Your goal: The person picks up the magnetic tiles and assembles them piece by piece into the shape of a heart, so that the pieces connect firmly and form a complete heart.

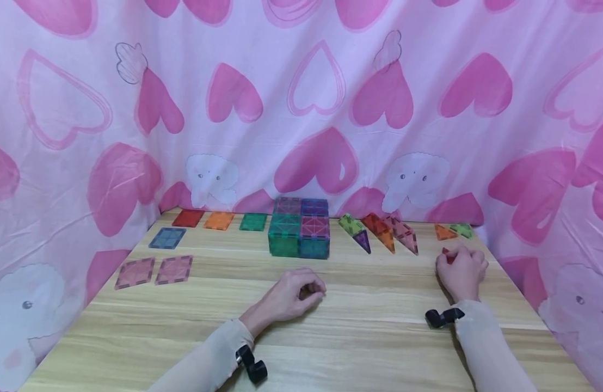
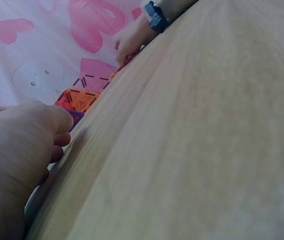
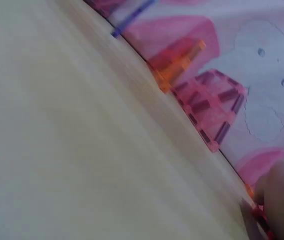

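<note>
At the right of the table, my right hand (image 1: 462, 272) pinches a red magnetic tile (image 1: 449, 258), mostly hidden by the fingers. The red tile (image 3: 263, 221) also shows under the fingertips at the lower right of the right wrist view. Just beyond that hand lie an orange triangular tile (image 1: 445, 232) and a green triangular tile (image 1: 462, 230). My left hand (image 1: 290, 294) rests near the table's middle, fingers loosely curled, holding nothing. A block of joined magnetic tiles (image 1: 284, 246), green, blue, pink and purple, stands beyond it.
On the left lie square tiles: red (image 1: 188, 218), orange (image 1: 219, 220), green (image 1: 253, 221), blue (image 1: 167, 238) and two pink ones (image 1: 135, 273). Right of the block are joined pieces: green-purple (image 1: 352, 228), red-orange (image 1: 379, 231) and pink (image 1: 402, 234). A heart-patterned curtain (image 1: 301, 109) hangs behind the table.
</note>
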`<state>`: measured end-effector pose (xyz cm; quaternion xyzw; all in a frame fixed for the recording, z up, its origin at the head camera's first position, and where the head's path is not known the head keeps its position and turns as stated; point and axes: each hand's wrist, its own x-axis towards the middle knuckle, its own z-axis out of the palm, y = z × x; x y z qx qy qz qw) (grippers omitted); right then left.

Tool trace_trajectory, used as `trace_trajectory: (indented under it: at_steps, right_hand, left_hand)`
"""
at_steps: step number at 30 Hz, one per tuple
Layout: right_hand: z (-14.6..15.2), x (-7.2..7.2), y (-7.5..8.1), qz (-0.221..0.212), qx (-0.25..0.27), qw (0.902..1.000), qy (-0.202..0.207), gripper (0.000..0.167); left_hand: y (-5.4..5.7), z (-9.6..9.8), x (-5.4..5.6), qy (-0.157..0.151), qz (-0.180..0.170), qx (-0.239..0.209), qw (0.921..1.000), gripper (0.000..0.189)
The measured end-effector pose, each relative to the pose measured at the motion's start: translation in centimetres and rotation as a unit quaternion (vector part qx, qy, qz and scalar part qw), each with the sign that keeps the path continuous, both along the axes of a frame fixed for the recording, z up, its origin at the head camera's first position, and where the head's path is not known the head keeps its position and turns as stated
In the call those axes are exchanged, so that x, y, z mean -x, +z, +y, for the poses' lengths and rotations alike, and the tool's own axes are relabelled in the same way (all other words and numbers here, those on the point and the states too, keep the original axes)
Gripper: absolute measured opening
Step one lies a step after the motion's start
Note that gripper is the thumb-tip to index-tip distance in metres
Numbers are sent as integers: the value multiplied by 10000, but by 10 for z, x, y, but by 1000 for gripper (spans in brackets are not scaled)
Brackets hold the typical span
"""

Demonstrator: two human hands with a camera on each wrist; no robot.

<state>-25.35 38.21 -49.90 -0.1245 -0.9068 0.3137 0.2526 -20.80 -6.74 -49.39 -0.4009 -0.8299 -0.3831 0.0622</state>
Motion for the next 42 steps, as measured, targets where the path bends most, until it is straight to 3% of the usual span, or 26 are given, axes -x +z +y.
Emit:
trace_trajectory:
  at_steps: [6, 13, 17, 22, 25, 32, 39, 42]
  right_hand:
    - [-12, -23, -2, -45, -213, 9997, 59, 19]
    - [-39, -44, 0, 214, -538, 9937, 956, 5]
    - [-68, -56, 1, 331, -543, 9816, 1801, 12]
    - [-109, -73, 3, 75, -177, 9589, 2831, 21]
    - [-128, -81, 5, -27, -65, 9460, 3240, 24]
    - [-154, -93, 6, -280, -175, 9240, 3809, 29]
    - [-159, -97, 5, -393, -344, 9092, 4131, 36]
    - [-155, -96, 5, -508, 148, 9001, 4324, 35]
  left_hand:
    - [-1, 0, 0, 4, 20, 13, 10000, 6]
    - [0, 0, -1, 48, -55, 29, 10000, 7]
    - [-2, -1, -1, 2, -45, 21, 10000, 9]
    - [-2, -2, -2, -151, 57, -171, 9997, 13]
    - [-2, -2, -2, -201, 138, -217, 9995, 15]
    - [1, -1, -3, -140, 134, 75, 9998, 26]
    - [3, -2, -2, -315, -9, 305, 9990, 38]
    - [3, -1, -2, -398, -44, 415, 9983, 43]
